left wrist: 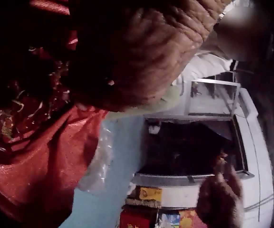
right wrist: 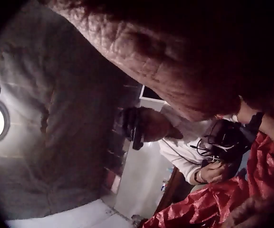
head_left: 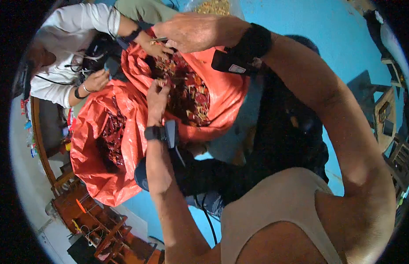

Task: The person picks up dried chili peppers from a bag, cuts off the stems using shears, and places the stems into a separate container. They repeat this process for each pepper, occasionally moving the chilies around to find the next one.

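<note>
My left hand [head_left: 157, 102] is over the near edge of an open red sack [head_left: 228, 108], thumb and fingertips pinching a small red dried piece [head_left: 168, 82]. Cut red pieces and pale bits [head_left: 198, 99] fill that sack. Above its far side my right hand [head_left: 191, 33] curls round a slim metal tool [head_left: 159, 39], apparently scissors, mostly hidden by the fingers. The back of my left hand [left wrist: 137, 52] fills the top of the left wrist view; the right wrist view shows my right hand [right wrist: 170, 66], its fingertips in shadow.
A person in a white top [head_left: 83, 22] sits opposite, one hand [head_left: 158, 49] reaching into the sack. A second red sack [head_left: 88, 132] holds whole dark red pods [head_left: 114, 138]. A clear bag [head_left: 215, 6] stands beyond, and wooden furniture [head_left: 103, 224] is at lower left.
</note>
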Action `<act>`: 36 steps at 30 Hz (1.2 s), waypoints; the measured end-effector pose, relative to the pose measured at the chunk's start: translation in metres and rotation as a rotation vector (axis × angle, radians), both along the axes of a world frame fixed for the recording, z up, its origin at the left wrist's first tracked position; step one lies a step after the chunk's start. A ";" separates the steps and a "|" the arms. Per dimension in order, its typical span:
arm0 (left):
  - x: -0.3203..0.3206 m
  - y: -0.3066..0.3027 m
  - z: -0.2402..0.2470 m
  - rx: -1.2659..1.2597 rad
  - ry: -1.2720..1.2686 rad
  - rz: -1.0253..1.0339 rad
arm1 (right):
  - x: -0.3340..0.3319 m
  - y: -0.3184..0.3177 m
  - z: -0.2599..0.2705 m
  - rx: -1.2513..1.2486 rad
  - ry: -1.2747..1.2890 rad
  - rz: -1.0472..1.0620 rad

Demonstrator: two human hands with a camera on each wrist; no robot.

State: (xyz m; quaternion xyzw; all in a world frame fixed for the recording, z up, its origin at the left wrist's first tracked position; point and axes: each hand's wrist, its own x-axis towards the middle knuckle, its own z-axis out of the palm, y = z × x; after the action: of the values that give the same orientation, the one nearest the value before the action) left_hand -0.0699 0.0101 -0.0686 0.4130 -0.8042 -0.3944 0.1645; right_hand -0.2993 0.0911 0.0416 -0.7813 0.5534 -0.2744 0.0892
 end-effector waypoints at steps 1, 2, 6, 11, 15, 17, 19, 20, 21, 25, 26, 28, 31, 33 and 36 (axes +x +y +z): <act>0.001 0.002 0.011 0.122 0.135 -0.003 | -0.005 -0.009 -0.001 0.088 -0.068 -0.122; 0.002 0.003 0.022 0.247 0.269 -0.012 | -0.010 -0.015 0.003 0.174 -0.138 -0.244; 0.016 0.014 0.057 0.347 0.293 0.027 | -0.069 -0.058 -0.034 -0.169 -0.202 -0.466; 0.012 0.030 0.073 0.460 0.436 0.090 | -0.099 -0.063 -0.063 -0.112 -0.255 -0.759; 0.010 0.032 0.073 0.588 0.588 0.111 | -0.095 -0.075 -0.070 -0.036 -0.215 -0.826; 0.012 0.030 0.075 0.609 0.628 0.112 | -0.090 -0.085 -0.078 -0.171 -0.004 -0.444; 0.013 0.029 0.076 0.613 0.722 0.077 | -0.037 -0.056 -0.029 -0.010 -0.081 -0.361; 0.011 0.029 0.079 0.625 0.769 0.057 | -0.011 -0.037 -0.007 0.142 -0.132 -0.297; 0.008 0.032 0.082 0.641 0.786 0.091 | 0.006 -0.028 -0.013 -0.010 -0.268 -0.073; 0.004 0.035 0.082 0.618 0.820 0.092 | 0.060 -0.010 -0.033 -0.173 -0.574 0.205; 0.005 0.037 0.080 0.621 0.820 0.097 | 0.063 -0.009 -0.030 -0.167 -0.576 0.206; 0.007 0.039 0.078 0.488 0.685 0.023 | 0.065 -0.006 -0.023 0.169 -0.652 0.156; 0.010 0.046 0.077 0.409 0.527 -0.029 | 0.070 -0.007 -0.025 0.164 -0.636 0.159; 0.013 0.047 0.070 0.309 0.437 -0.115 | 0.071 -0.005 -0.026 0.195 -0.533 0.098; 0.013 0.048 0.065 0.210 0.378 -0.166 | 0.066 -0.013 -0.041 -0.661 0.068 0.228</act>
State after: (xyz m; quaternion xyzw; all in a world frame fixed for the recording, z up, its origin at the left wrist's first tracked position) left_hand -0.0569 0.0577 -0.0040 0.2790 -0.7449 -0.5584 0.2355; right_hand -0.2328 0.0785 0.0003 -0.8335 0.3464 -0.4009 -0.1568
